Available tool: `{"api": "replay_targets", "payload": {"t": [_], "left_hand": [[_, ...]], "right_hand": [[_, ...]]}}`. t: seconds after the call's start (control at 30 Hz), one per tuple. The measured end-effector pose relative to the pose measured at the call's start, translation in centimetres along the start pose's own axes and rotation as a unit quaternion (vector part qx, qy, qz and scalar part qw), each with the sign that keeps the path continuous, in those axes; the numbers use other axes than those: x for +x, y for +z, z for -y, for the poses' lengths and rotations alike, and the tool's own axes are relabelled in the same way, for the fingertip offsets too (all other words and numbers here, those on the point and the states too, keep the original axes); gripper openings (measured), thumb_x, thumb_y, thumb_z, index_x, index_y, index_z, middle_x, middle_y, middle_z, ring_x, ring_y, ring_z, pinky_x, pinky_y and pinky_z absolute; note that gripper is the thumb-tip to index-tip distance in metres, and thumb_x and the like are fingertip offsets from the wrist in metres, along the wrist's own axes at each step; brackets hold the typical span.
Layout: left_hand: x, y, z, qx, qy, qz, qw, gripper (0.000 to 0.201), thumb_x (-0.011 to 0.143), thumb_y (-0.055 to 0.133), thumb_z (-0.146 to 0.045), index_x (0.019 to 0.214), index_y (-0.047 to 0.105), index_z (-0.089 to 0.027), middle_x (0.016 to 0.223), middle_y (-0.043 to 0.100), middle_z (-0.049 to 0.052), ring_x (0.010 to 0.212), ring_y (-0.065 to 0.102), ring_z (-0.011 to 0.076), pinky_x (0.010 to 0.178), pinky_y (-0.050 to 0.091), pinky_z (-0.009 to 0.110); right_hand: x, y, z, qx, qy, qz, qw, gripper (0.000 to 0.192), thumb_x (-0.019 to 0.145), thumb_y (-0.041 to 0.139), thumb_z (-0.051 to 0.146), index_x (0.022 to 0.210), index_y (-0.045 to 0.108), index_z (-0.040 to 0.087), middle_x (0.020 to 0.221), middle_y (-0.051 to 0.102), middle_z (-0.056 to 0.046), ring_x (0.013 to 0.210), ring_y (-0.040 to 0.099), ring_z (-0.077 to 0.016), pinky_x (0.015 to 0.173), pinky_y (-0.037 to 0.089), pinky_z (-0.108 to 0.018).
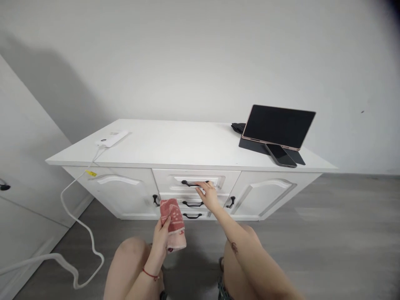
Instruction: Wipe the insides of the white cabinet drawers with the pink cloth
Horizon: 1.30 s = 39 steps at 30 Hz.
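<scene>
Here, right hand (208, 196) fingers curled on top drawer handle (191, 183), left hand (161, 237) fingers gripping red cloth (173, 223).

The scene is seen from one camera only, worn on the head of a crouching person and aimed forward and slightly down. A white cabinet (187, 146) is faced squarely, its top viewed from a little above and its drawer fronts (193, 183) met near the centre of the frame. The wall behind fills the upper half, toward 12 o'clock. The person's knees and forearms enter from 6 o'clock, close to the lens, so the cabinet is held within arm's reach. A door panel (28, 166) is caught at 9 o'clock and grey floor at 3 o'clock. Wide-angle bending is seen at the corners. No second view is provided, so nothing is shared.
</scene>
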<state>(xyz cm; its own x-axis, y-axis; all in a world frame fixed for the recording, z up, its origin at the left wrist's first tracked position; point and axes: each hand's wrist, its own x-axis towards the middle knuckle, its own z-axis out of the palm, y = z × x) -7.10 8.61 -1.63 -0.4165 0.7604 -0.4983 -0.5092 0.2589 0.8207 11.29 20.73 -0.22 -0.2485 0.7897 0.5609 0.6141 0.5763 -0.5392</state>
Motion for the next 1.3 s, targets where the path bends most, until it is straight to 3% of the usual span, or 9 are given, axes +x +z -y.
{"api": "replay_targets", "payload": {"t": [0.1, 0.33, 0.5, 0.57, 0.67, 0.83, 0.97, 1.13, 1.3], "left_hand": [[0.2, 0.0, 0.4, -0.024, -0.017, -0.012, 0.999, 0.017, 0.070, 0.072, -0.019, 0.083, 0.063, -0.014, 0.068, 0.071, 0.003, 0.054, 0.066, 0.0155, 0.056, 0.053, 0.027], [0.9, -0.3, 1.4, -0.045, -0.034, 0.024, 0.998, 0.022, 0.068, 0.072, -0.021, 0.087, 0.063, -0.014, 0.071, 0.072, 0.005, 0.057, 0.067, 0.0174, 0.057, 0.054, 0.030], [1.0, 0.0, 1.2, -0.038, -0.048, 0.025, 0.998, 0.025, 0.065, 0.075, -0.020, 0.085, 0.064, -0.012, 0.071, 0.072, 0.006, 0.059, 0.067, 0.0184, 0.059, 0.056, 0.031], [1.0, 0.0, 1.1, -0.033, -0.051, 0.015, 0.998, 0.023, 0.065, 0.075, -0.019, 0.084, 0.064, -0.012, 0.070, 0.071, 0.006, 0.059, 0.067, 0.0189, 0.059, 0.056, 0.032], [1.0, -0.1, 1.0, -0.025, -0.059, 0.001, 0.998, 0.023, 0.065, 0.074, -0.018, 0.084, 0.063, -0.012, 0.069, 0.071, 0.006, 0.058, 0.067, 0.0206, 0.058, 0.056, 0.036], [0.8, -0.3, 1.0, -0.022, -0.059, -0.009, 0.998, 0.024, 0.065, 0.075, -0.019, 0.085, 0.062, -0.013, 0.070, 0.071, 0.006, 0.058, 0.067, 0.0208, 0.058, 0.056, 0.037], [0.9, -0.4, 1.1, -0.011, -0.059, -0.009, 0.998, 0.023, 0.065, 0.075, -0.018, 0.084, 0.062, -0.013, 0.068, 0.070, 0.005, 0.056, 0.067, 0.0204, 0.058, 0.056, 0.036], [1.9, -0.6, 1.6, -0.001, -0.047, -0.009, 0.999, 0.025, 0.063, 0.077, -0.020, 0.082, 0.063, -0.012, 0.068, 0.070, 0.006, 0.056, 0.067, 0.0215, 0.056, 0.056, 0.036], [3.0, -1.0, 2.4, -0.008, -0.026, 0.004, 1.000, 0.032, 0.062, 0.079, -0.022, 0.088, 0.064, -0.013, 0.073, 0.071, 0.007, 0.059, 0.068, 0.0232, 0.057, 0.057, 0.039]], "right_hand": [[-1.2, -0.8, -0.1, 0.060, 0.011, -0.002, 0.998, 0.033, 0.092, 0.043, 0.031, 0.121, 0.053, 0.019, 0.112, 0.062, -0.008, 0.080, 0.058, -0.0149, 0.076, 0.050, -0.030], [-4.8, -0.9, -0.3, 0.022, -0.029, 0.017, 0.999, 0.024, 0.093, 0.041, 0.026, 0.102, 0.061, 0.020, 0.120, 0.058, -0.011, 0.083, 0.063, -0.0132, 0.074, 0.050, -0.026], [-5.7, 1.0, -0.5, -0.050, -0.055, 0.222, 0.972, 0.021, 0.090, 0.043, 0.026, 0.094, 0.064, 0.024, 0.083, 0.069, -0.003, 0.074, 0.064, -0.0157, 0.065, 0.044, -0.024], [-5.4, 1.6, -0.6, -0.051, -0.012, 0.234, 0.971, 0.018, 0.088, 0.046, 0.026, 0.085, 0.064, 0.024, 0.081, 0.068, -0.002, 0.071, 0.063, -0.0154, 0.062, 0.041, -0.023], [-4.4, 2.2, -1.0, -0.046, 0.086, 0.154, 0.983, 0.020, 0.088, 0.042, 0.029, 0.083, 0.059, 0.021, 0.074, 0.066, -0.002, 0.068, 0.062, -0.0162, 0.062, 0.041, -0.024], [-2.7, 2.9, -2.2, 0.023, 0.235, 0.098, 0.967, 0.026, 0.089, 0.031, 0.028, 0.107, 0.045, 0.015, 0.071, 0.065, -0.003, 0.060, 0.062, -0.0174, 0.061, 0.044, -0.027], [-3.1, 4.4, -2.0, 0.020, 0.229, 0.154, 0.961, 0.035, 0.088, 0.031, 0.022, 0.122, 0.033, 0.014, 0.090, 0.067, -0.006, 0.066, 0.065, -0.0146, 0.068, 0.047, -0.027], [-5.1, 6.7, -1.6, -0.062, 0.223, 0.272, 0.934, 0.030, 0.085, 0.045, 0.022, 0.114, 0.048, 0.018, 0.110, 0.062, -0.010, 0.095, 0.063, -0.0201, 0.081, 0.044, -0.030], [-6.4, 7.7, -3.2, -0.130, 0.234, 0.378, 0.886, 0.062, 0.073, 0.061, 0.017, 0.132, 0.040, 0.013, 0.137, 0.042, -0.019, 0.109, 0.057, -0.0276, 0.086, 0.044, -0.034]]}}
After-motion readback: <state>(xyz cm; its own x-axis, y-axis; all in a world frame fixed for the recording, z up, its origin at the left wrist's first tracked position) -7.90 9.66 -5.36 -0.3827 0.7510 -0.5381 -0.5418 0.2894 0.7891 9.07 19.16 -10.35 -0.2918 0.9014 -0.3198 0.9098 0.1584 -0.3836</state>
